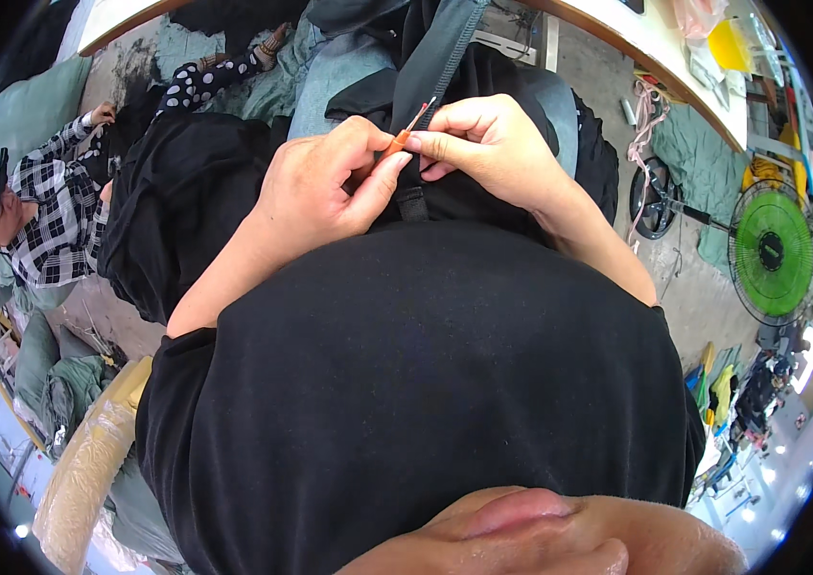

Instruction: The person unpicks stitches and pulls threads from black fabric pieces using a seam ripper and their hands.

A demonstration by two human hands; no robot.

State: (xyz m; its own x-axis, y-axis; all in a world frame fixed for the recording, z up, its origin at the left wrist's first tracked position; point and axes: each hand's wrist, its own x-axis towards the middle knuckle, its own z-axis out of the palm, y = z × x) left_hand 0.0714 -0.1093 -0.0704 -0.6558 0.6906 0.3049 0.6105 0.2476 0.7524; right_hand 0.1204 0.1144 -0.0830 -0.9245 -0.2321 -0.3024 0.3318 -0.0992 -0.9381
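My left hand [325,177] is closed around a seam ripper [397,144] with an orange handle. Its thin metal prong points up and away, toward the edge of a dark strip of cloth [414,72]. Beside it, my right hand [493,149] pinches with thumb and forefinger at the same black cloth, close to the tool's tip. The exact spot between those fingertips is hidden. More black fabric lies across my lap under both hands, over a greyish-blue piece [330,86].
A heap of black cloth [186,206] lies at my left, with a person in a checked shirt [57,201] beyond it. On the right stand a green-bladed fan [771,251] and a white-topped table [661,57]. A plastic-wrapped roll [90,470] is at the lower left.
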